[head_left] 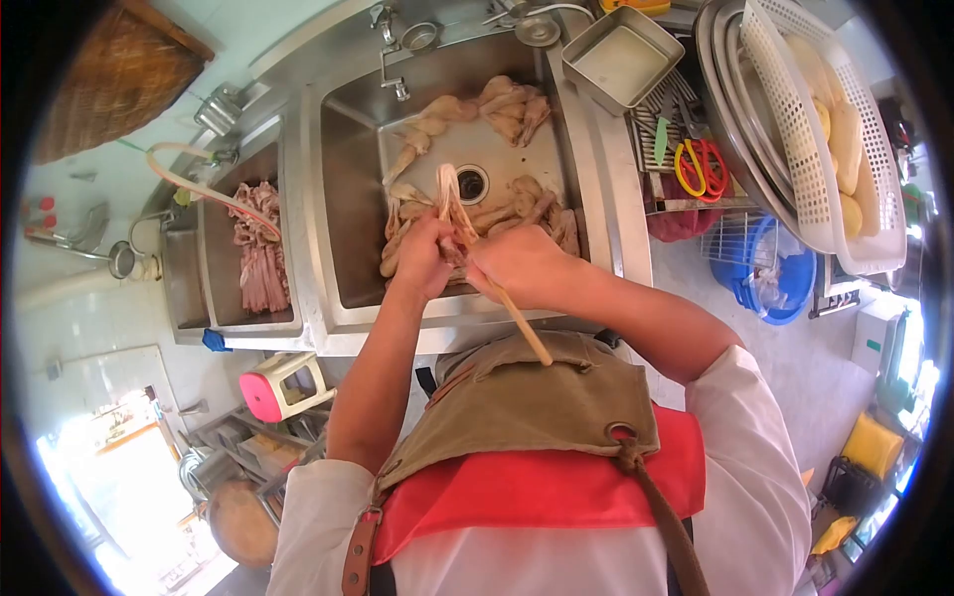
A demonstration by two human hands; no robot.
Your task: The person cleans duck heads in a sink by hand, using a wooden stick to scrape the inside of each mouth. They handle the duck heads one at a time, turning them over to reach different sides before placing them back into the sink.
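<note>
Both hands closed on a pale meat piece over the sink

In the head view, the left hand (424,260) had its fingers curled around a pale meat piece (450,196), and the right hand (527,266) seemed closed on its lower part. A wooden stick (521,322) slanted out beside the right hand; its upper end was hidden. The piece was above the large sink (350,204), near the drain (470,183), with poultry pieces (510,107) around it.

The step in hand appeared to be working meat and stick together. The next move called for a firm hold on slick flesh. No brand, label or writing was readable.
</note>
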